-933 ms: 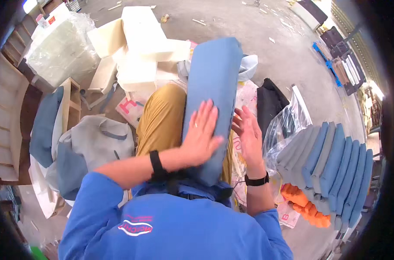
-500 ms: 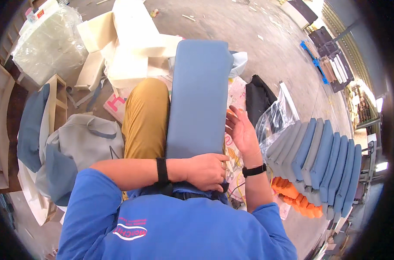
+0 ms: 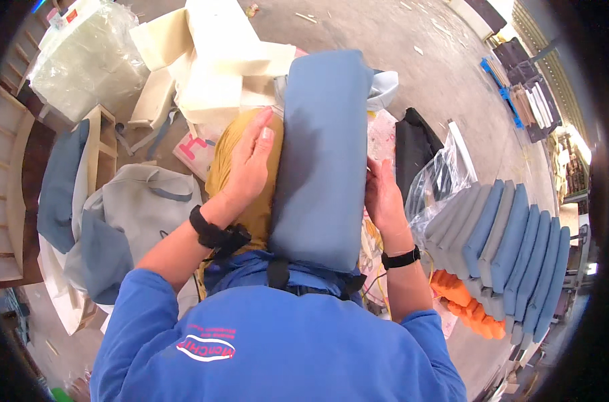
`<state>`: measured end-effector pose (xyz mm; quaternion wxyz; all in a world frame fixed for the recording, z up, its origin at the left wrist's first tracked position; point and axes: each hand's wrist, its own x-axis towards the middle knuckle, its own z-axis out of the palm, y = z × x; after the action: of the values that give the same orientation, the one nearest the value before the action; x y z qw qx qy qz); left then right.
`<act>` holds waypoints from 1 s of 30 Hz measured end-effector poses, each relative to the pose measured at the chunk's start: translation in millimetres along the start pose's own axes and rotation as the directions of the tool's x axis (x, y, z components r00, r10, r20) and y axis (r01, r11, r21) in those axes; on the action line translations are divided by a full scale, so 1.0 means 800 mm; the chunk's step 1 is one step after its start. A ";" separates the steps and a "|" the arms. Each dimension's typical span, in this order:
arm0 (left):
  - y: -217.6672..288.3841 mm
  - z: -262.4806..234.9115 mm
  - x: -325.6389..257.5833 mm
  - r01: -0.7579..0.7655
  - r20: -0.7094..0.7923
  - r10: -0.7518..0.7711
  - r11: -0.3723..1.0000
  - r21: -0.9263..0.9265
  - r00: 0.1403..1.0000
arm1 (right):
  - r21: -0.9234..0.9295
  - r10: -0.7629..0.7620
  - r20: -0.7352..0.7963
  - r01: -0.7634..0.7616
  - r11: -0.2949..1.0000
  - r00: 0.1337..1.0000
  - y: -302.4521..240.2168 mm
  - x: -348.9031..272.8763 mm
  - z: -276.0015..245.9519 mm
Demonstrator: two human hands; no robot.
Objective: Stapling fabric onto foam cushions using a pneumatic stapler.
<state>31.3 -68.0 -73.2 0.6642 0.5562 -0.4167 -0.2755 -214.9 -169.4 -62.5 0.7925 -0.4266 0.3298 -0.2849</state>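
The long blue box-shaped fabric cushion is lying lengthwise on your lap, probably handling light and yielding. Your left hand is hovering unclenched beside it; your right hand is bordering its right edge (grip unclear). Its long sides are likely offering best purchase.

- free air over blue cushion, btwn L hand & R hand
- L side: L leg blocks way under L hand
- R side — plastic sheet, then cushion row
- fwd-L — pale blocks in way
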 end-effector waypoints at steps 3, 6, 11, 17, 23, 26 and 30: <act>0.000 -0.006 0.004 -0.020 0.045 0.020 1.000 0.014 0.999 | -0.095 -0.111 0.105 0.121 0.988 0.988 -0.013 -0.003 0.027; 0.015 -0.003 0.005 0.048 -0.023 -0.044 0.977 0.208 0.999 | -0.384 -0.204 0.027 0.199 0.902 0.979 -0.021 -0.015 0.069; 0.019 0.044 0.043 0.118 -0.037 -0.115 0.989 0.092 0.993 | -0.398 -0.325 -0.011 0.294 0.869 0.946 -0.012 -0.050 0.056; 0.039 0.043 0.149 0.122 -0.104 -0.116 0.991 0.062 0.988 | -0.640 -0.450 0.082 0.393 0.660 0.889 -0.010 -0.064 0.101; 0.026 0.075 0.162 -0.164 0.147 0.199 0.961 -0.220 0.969 | -0.871 -0.566 0.162 0.387 0.304 0.809 0.056 -0.057 0.113; -0.062 0.088 0.136 -0.076 0.172 0.110 0.977 -0.198 0.979 | -0.877 -0.535 0.104 0.331 0.349 0.839 0.095 -0.060 0.109; -0.068 0.060 0.130 0.101 0.202 -0.049 0.962 -0.253 0.978 | -0.876 -0.445 0.220 0.377 0.303 0.868 0.061 -0.045 0.104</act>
<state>47.7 -191.4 -98.1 0.6773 0.4494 -0.4177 -0.4060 -164.9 -79.4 -59.8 0.3287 -0.8412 0.3344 -0.2693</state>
